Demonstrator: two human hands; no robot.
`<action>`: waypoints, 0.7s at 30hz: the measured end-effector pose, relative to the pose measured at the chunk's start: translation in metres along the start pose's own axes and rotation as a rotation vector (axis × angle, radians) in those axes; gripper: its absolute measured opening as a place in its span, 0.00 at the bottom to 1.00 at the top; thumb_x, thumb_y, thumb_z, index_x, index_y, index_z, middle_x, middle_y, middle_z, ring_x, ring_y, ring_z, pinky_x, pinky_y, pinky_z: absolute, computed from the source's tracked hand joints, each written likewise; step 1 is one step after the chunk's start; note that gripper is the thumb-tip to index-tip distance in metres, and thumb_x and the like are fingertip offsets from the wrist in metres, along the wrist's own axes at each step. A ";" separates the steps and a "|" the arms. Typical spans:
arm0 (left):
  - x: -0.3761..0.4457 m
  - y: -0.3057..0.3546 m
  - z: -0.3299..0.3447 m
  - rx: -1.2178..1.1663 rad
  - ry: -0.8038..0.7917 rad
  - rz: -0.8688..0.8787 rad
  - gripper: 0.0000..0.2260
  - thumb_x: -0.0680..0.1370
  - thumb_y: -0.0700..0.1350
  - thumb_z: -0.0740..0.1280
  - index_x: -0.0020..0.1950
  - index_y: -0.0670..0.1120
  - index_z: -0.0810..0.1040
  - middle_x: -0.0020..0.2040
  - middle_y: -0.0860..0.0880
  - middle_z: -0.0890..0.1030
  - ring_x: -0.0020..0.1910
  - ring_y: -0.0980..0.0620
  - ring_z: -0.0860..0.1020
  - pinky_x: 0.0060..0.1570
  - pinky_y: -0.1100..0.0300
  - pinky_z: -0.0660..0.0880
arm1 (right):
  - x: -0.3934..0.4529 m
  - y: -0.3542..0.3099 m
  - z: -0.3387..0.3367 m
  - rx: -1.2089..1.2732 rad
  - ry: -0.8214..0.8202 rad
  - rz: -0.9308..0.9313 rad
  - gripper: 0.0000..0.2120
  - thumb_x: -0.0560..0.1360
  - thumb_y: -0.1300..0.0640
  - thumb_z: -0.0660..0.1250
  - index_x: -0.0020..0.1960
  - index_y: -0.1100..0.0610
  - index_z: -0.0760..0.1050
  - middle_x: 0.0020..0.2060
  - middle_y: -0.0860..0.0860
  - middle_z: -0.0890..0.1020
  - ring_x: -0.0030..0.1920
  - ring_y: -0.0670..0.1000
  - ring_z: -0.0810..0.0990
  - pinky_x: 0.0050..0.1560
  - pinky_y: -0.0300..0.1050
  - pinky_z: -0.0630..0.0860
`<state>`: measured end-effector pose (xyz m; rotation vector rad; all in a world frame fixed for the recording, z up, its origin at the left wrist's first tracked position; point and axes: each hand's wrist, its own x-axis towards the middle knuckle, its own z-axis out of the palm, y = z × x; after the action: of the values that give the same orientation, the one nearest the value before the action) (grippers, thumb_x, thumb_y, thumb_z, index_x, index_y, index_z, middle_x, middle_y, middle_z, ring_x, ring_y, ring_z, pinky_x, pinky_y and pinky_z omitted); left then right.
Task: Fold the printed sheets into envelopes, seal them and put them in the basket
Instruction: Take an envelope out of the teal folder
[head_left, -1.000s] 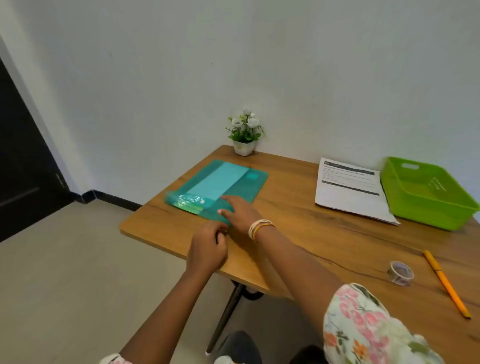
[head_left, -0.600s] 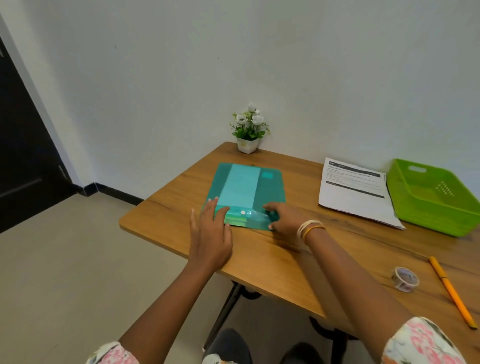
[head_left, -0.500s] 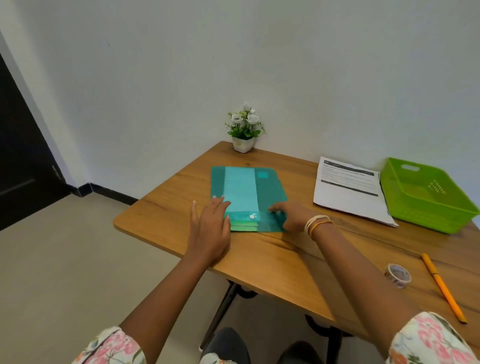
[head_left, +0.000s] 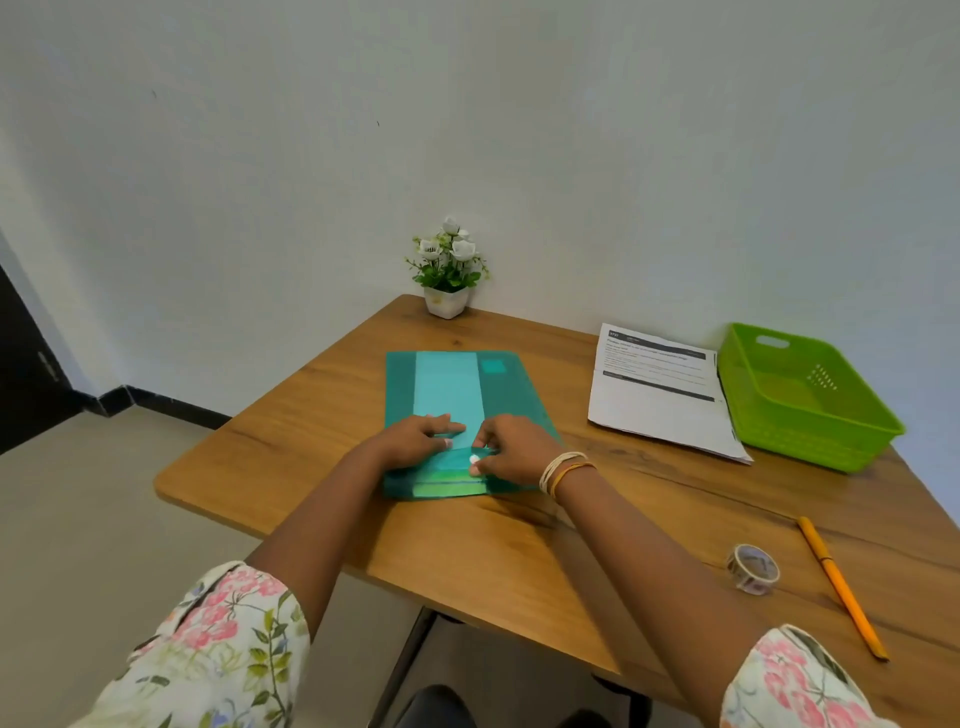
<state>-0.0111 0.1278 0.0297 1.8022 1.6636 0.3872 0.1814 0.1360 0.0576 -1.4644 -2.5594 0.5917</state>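
- Two hands are on a teal plastic folder (head_left: 452, 387) lying flat on the wooden table (head_left: 519, 551), a bit left of the middle, short edge facing the person.
- Left hand (head_left: 415, 439) lies flat on the near part of the folder, fingers pretty much straight and pressing down, not curled around anything.
- Right hand (head_left: 511, 449) sits just beside it, fingertips bunched at the folder's little white snap button (head_left: 474, 459) on the flap. Looks like a pinch on the flap right at the button, with thumb and forefinger meeting there.
- Bangles (head_left: 563, 470) on the right wrist, floral sleeves on both arms.
- Printed sheets (head_left: 660, 400) are stacked flat further right on the table, well apart from the hands, nobody touching them. Text is too small to read.
- Green basket (head_left: 852, 441) is at the far right, just beside the sheets, and its near corner hangs close to the table edge. Can't see anything lying in it.
- Tape roll (head_left: 753, 568) is near the right front edge, with an orange pencil (head_left: 839, 584) just beside it, lying at a diagonal.
- Small potted plant (head_left: 448, 275) with white flowers is at the back corner against the wall, beyond the folder.
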 end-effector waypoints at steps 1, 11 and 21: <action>0.000 0.000 0.000 0.021 -0.015 -0.001 0.19 0.82 0.45 0.60 0.74 0.53 0.67 0.78 0.49 0.57 0.78 0.49 0.53 0.76 0.49 0.48 | -0.002 0.001 0.001 0.029 0.039 -0.025 0.14 0.70 0.51 0.74 0.53 0.53 0.77 0.50 0.51 0.81 0.51 0.51 0.78 0.52 0.49 0.76; -0.017 0.010 0.002 0.167 0.010 -0.048 0.47 0.61 0.72 0.67 0.77 0.58 0.59 0.80 0.50 0.51 0.78 0.49 0.49 0.75 0.41 0.46 | -0.059 0.013 -0.004 0.074 0.105 -0.193 0.06 0.67 0.57 0.73 0.40 0.50 0.77 0.46 0.47 0.80 0.45 0.47 0.77 0.47 0.44 0.76; -0.064 -0.016 0.017 -0.025 0.377 0.059 0.31 0.68 0.50 0.77 0.70 0.55 0.71 0.77 0.46 0.61 0.75 0.47 0.61 0.72 0.51 0.61 | -0.077 0.014 0.014 0.187 0.123 -0.061 0.19 0.75 0.45 0.63 0.38 0.60 0.76 0.40 0.58 0.83 0.43 0.56 0.81 0.45 0.53 0.76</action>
<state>-0.0229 0.0614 0.0205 1.8457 1.8457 0.8121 0.2279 0.0728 0.0450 -1.3147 -2.3749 0.6883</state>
